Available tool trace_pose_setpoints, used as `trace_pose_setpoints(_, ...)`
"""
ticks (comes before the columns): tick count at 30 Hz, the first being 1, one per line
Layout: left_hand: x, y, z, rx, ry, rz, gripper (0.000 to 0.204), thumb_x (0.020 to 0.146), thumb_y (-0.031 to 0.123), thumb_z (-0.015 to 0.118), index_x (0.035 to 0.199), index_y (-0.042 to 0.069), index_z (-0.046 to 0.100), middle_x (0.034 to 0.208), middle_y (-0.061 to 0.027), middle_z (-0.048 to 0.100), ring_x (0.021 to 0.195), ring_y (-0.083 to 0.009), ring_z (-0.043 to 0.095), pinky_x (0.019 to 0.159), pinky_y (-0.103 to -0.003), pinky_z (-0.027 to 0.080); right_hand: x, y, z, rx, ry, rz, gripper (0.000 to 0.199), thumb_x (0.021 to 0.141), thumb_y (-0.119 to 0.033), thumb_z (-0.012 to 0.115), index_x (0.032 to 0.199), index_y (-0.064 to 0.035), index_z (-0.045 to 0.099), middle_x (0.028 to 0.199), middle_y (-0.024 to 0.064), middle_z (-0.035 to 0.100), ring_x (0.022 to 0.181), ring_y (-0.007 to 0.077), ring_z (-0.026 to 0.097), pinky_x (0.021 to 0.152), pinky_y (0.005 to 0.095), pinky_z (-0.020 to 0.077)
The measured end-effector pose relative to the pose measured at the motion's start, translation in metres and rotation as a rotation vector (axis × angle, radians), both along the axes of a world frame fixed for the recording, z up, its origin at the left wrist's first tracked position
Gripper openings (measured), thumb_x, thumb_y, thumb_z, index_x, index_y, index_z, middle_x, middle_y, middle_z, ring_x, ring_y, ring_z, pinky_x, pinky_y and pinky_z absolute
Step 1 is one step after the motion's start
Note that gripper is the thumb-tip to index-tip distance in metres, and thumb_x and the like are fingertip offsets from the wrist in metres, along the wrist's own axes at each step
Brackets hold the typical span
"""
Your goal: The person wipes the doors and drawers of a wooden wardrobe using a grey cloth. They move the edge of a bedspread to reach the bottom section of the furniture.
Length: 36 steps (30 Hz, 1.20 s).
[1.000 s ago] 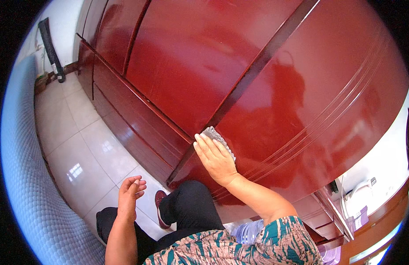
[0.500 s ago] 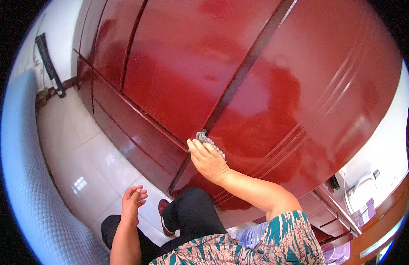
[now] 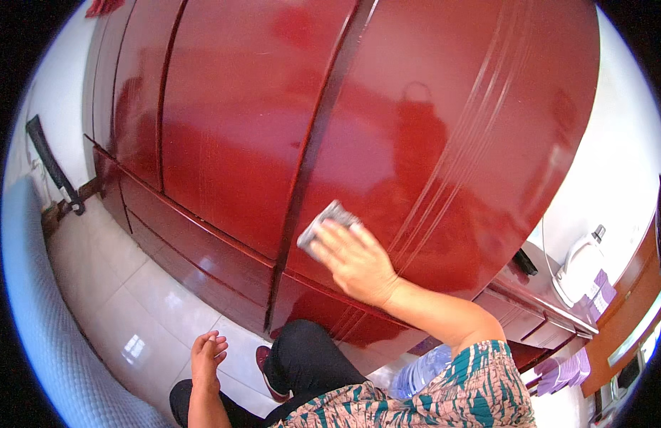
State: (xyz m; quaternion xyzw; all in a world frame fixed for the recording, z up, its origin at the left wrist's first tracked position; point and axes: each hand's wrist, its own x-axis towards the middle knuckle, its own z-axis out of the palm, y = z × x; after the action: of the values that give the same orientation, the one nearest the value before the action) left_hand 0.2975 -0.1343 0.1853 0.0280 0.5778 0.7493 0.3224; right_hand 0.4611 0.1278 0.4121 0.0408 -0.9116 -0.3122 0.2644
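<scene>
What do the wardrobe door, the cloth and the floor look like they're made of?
Wardrobe door: probably wood or board under glossy red lacquer; it mirrors the person. Cloth under the right hand: grey, soft-looking fabric, creased. Floor: pale glazed tiles, with grout lines and glare.

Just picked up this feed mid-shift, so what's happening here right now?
A person is wiping a glossy red wardrobe door. The right hand presses a small grey cloth flat against the door, beside the dark vertical strip. The left hand hangs free and empty over the tiled floor.
</scene>
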Motion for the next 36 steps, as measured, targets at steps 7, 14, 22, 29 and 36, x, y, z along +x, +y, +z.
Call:
trace_pose_setpoints(7,0.002,0.0,0.002,0.04,0.017,0.015,0.032,0.088,0.029,0.056,0.112,0.008,0.055,0.098,-0.0056,0.062,0.084,-0.0135,0.059,0.073,-0.028,0.046,0.08,0.009,0.109,0.193,0.564,-0.41,0.051,0.081,-0.024,0.055,0.131,-0.0178,0.05,0.143,0.0101,0.037,0.134,0.0255,0.031,0.107,0.0459,0.0193)
trace_pose_setpoints(14,0.002,-0.002,0.002,0.012,0.049,-0.006,0.033,0.088,0.029,0.055,0.113,0.008,0.055,0.098,-0.0053,0.062,0.085,-0.0138,0.059,0.073,-0.028,0.047,0.14,0.023,0.024,0.089,0.569,-0.49,0.052,0.082,-0.027,0.053,0.133,-0.0155,0.049,0.142,0.013,0.039,0.129,0.0297,0.037,0.106,0.0489,0.0189)
trace_pose_setpoints(22,-0.001,-0.001,0.001,-0.017,0.054,-0.007,0.029,0.089,0.027,0.054,0.112,0.01,0.054,0.099,-0.0039,0.062,0.086,-0.0128,0.058,0.075,-0.029,0.045,0.175,0.021,-0.055,-0.029,0.137,-0.424,0.054,0.081,-0.035,0.057,0.133,-0.0195,0.048,0.142,0.0076,0.039,0.124,0.0224,0.042,0.106,0.0467,0.0207)
trace_pose_setpoints(29,0.0,0.006,-0.008,0.031,0.058,-0.005,0.032,0.087,0.028,0.058,0.112,0.008,0.055,0.094,-0.0047,0.063,0.079,-0.0134,0.059,0.066,-0.027,0.046,0.156,0.035,0.142,0.272,0.716,-0.448,0.057,0.086,-0.039,0.049,0.137,-0.0143,0.042,0.145,0.0169,0.032,0.134,0.0324,0.029,0.106,0.0503,0.0181)
trace_pose_setpoints(36,-0.002,0.002,-0.01,0.024,0.063,0.012,0.03,0.088,0.026,0.058,0.111,0.007,0.055,0.092,-0.0054,0.063,0.073,-0.0129,0.06,0.06,-0.025,0.047,0.149,0.076,0.283,0.487,1.099,-0.403,0.064,0.087,-0.043,0.05,0.138,-0.0072,0.035,0.142,0.0237,0.03,0.131,0.0403,0.029,0.103,0.0553,0.0238)
